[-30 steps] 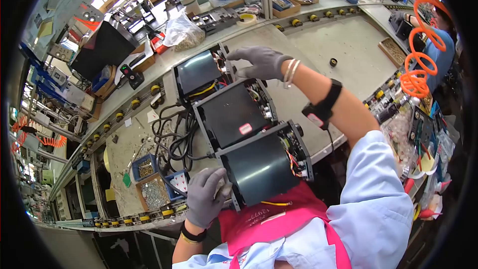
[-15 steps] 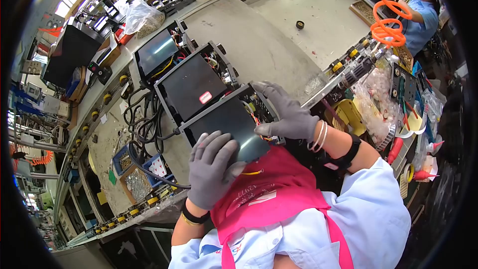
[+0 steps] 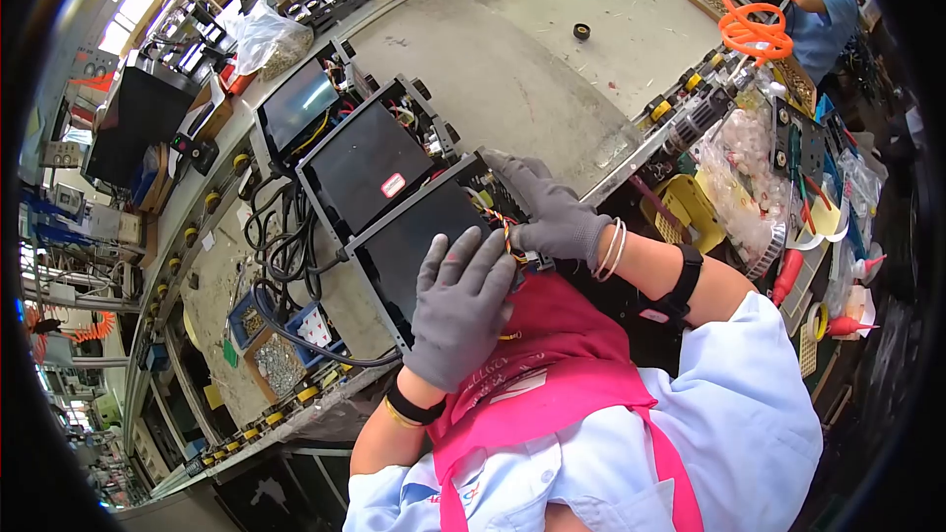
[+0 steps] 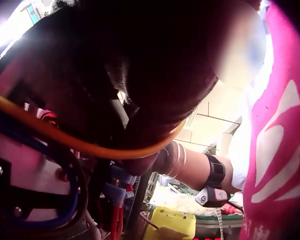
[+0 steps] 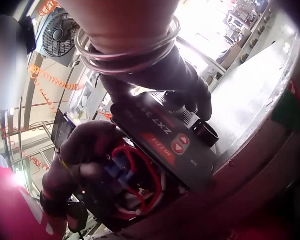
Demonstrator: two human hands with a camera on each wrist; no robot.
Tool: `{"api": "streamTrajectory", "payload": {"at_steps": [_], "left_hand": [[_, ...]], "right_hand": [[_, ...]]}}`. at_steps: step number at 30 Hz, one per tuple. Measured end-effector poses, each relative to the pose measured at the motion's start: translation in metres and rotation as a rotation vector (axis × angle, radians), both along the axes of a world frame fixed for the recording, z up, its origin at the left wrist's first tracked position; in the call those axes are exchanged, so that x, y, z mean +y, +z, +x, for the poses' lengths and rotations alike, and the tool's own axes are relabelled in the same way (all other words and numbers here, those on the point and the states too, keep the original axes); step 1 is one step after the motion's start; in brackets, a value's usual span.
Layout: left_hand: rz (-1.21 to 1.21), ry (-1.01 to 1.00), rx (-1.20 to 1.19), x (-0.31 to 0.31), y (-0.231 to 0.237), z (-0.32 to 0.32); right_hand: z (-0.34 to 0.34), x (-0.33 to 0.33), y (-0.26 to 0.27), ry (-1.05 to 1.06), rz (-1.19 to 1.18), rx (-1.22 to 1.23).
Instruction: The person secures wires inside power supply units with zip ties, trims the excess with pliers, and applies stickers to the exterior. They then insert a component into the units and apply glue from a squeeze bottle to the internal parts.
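Nearest the body stands an uncovered welding machine [image 3: 399, 246] with a dark sheet along its side. My gloved left hand [image 3: 458, 315] rests on that sheet, fingers nearly straight and together. At the machine's front end, my gloved right hand [image 3: 552, 212] grips the front panel, its thumb on the wire side. In the right wrist view, the panel [image 5: 162, 135] carries "ZX7" lettering, and its fingers reach over the outer face by a black knob [image 5: 206, 132]. Red wires [image 5: 157, 175] show behind the panel. A yellow wire [image 4: 100, 149] crosses the dark left wrist view.
Two similar machines, a middle one [image 3: 360, 163] and a far one [image 3: 296, 108], stand beyond in a row. Black cables [image 3: 286, 236] lie coiled left, near small parts bins [image 3: 313, 327]. A loose black ring [image 3: 581, 32] lies on the bench. Another person [image 3: 828, 15] works at right.
My right hand has come back from the far machine to the nearest one's front panel. My left hand has moved from the machine's rear edge onto its dark sheet, then farther right.
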State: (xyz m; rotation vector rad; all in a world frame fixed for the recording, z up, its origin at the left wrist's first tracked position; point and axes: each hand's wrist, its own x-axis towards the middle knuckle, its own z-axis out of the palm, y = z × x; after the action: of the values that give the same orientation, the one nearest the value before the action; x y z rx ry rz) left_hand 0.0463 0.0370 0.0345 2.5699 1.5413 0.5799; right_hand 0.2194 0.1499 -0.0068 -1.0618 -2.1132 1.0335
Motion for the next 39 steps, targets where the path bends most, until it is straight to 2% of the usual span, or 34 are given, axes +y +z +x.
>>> {"api": "streamTrajectory", "payload": {"at_steps": [2,3,6,7,10,12,13,14,17,20,23,26,27,30,31,34,35,38,39], "left_hand": [[0.002,-0.014,-0.003,0.002,-0.001,0.002],[0.014,-0.012,-0.002,0.003,-0.003,0.003],[0.033,-0.009,0.033,0.006,-0.006,0.007],[0.033,-0.007,0.052,0.005,-0.005,0.008],[0.017,-0.031,0.062,0.008,0.001,0.010],[0.086,-0.061,0.087,0.011,-0.006,0.012],[0.122,-0.073,0.084,0.013,-0.007,0.016],[0.137,-0.049,0.099,0.009,-0.007,0.015],[0.120,-0.024,0.088,0.005,-0.010,0.017],[0.182,0.020,0.066,0.004,-0.019,0.017],[0.167,-0.010,0.061,0.004,-0.016,0.015],[0.121,-0.036,-0.066,0.004,-0.021,0.009],[0.098,-0.049,-0.122,0.005,-0.022,0.008],[-0.042,-0.216,-0.203,0.004,0.031,0.003],[-0.232,-0.175,-0.261,0.004,0.033,-0.003],[-0.210,-0.240,-0.136,0.018,0.048,-0.017],[-0.247,-0.249,-0.088,0.022,0.051,-0.019],[-0.114,-0.324,-0.262,0.031,0.028,-0.013],[-0.202,-0.295,-0.281,0.030,0.024,-0.015]], "right_hand": [[0.001,-0.007,0.010,-0.082,0.026,-0.076],[0.001,-0.013,0.015,-0.116,0.221,-0.006],[0.012,-0.019,0.002,0.041,0.352,0.066],[0.014,-0.020,0.003,0.045,0.329,0.185],[0.019,-0.022,0.017,0.153,0.579,0.041],[0.022,-0.024,0.011,0.212,0.760,-0.256],[0.024,-0.025,0.008,0.141,0.765,-0.246],[0.022,-0.027,0.006,0.100,0.761,-0.200],[0.022,-0.026,0.020,0.242,0.512,-0.244],[0.016,-0.023,0.022,0.290,0.496,-0.300],[0.012,-0.024,0.027,0.308,0.383,-0.416],[0.016,-0.037,0.014,0.096,0.559,-0.211],[0.016,-0.042,0.013,0.126,0.532,-0.332],[0.002,-0.055,-0.012,-0.083,0.640,-0.293],[0.007,-0.061,0.007,-0.074,0.436,-0.272],[0.005,-0.059,0.014,0.037,0.319,-0.276],[0.007,-0.060,0.022,0.075,0.241,-0.356],[0.011,-0.063,0.040,0.146,0.206,-0.457],[0.018,-0.053,0.037,0.205,0.094,-0.329]]}}
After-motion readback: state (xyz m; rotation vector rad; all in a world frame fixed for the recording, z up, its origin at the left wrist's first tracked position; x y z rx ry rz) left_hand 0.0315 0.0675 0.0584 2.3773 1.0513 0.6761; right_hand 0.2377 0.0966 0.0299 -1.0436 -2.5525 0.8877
